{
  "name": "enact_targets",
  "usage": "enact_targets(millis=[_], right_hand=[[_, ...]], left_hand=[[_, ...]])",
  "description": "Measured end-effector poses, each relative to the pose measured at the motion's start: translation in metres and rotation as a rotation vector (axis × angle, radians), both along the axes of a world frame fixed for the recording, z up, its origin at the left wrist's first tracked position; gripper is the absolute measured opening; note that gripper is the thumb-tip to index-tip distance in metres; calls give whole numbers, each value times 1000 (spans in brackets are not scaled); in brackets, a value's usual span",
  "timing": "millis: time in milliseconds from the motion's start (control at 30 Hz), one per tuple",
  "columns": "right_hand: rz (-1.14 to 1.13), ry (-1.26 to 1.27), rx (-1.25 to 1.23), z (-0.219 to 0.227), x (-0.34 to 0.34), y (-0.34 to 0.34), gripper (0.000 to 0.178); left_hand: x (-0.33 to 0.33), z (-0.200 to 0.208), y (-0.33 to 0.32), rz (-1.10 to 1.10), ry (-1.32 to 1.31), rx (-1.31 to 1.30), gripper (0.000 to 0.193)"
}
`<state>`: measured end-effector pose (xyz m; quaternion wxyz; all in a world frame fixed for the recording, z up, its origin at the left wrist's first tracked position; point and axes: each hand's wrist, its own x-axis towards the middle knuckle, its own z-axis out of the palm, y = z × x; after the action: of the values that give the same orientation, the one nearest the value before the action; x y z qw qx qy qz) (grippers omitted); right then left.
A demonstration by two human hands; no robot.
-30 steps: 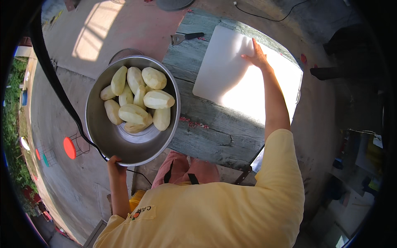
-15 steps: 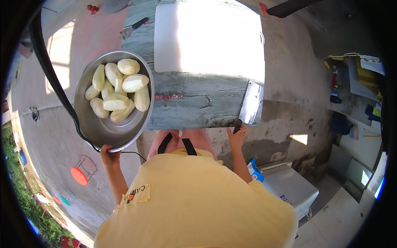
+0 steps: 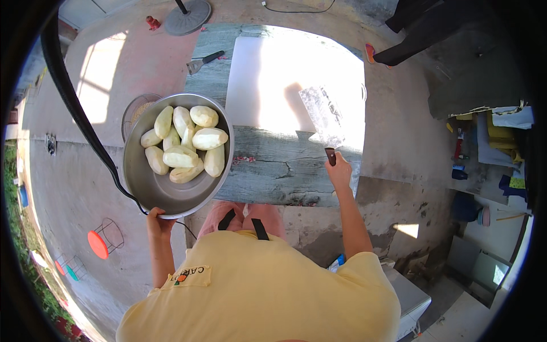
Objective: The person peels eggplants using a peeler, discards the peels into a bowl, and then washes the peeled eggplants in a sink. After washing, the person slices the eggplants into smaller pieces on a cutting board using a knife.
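At the left, my left hand [image 3: 160, 221] is closed on the near rim of a large steel bowl [image 3: 138, 185]. Several pale, peeled, elongated vegetables [image 3: 181, 156] are heaped in it; their exact kind is unclear. My right hand [image 3: 339, 170] grips the dark handle of a cleaver [image 3: 321, 111]. Its broad blade is raised over the near right part of a white cutting board [image 3: 244, 85], which glares in the sun. Under the board is a table [image 3: 268, 162] with a grey-green wood-grain top.
A black-handled tool with a flat metal head [image 3: 204, 61] lies left of the board. Behind the bowl, a round container [image 3: 130, 117] shows partly. A person's dark-clothed leg [image 3: 407, 48] is at the far right. Red stool [image 3: 98, 245] on the left floor; white appliance [image 3: 407, 296] at lower right.
The cleaver has been lifted off the table's right edge and swung forward over the board in my right hand. My left hand keeps its hold on the bowl. The view has shifted slightly.
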<state>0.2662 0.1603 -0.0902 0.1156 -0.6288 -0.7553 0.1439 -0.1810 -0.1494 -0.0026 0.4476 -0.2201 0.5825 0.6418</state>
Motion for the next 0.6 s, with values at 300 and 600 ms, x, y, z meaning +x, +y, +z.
enact_targets(millis=[300,600], right_hand=[[449,160,-72,-36,-75,236,41],[300,-186,-14,-122,-207,399,87]], left_hand=[[21,-23,-22,173,14,-98,14],[49,6,-4,346,12,-77,36]])
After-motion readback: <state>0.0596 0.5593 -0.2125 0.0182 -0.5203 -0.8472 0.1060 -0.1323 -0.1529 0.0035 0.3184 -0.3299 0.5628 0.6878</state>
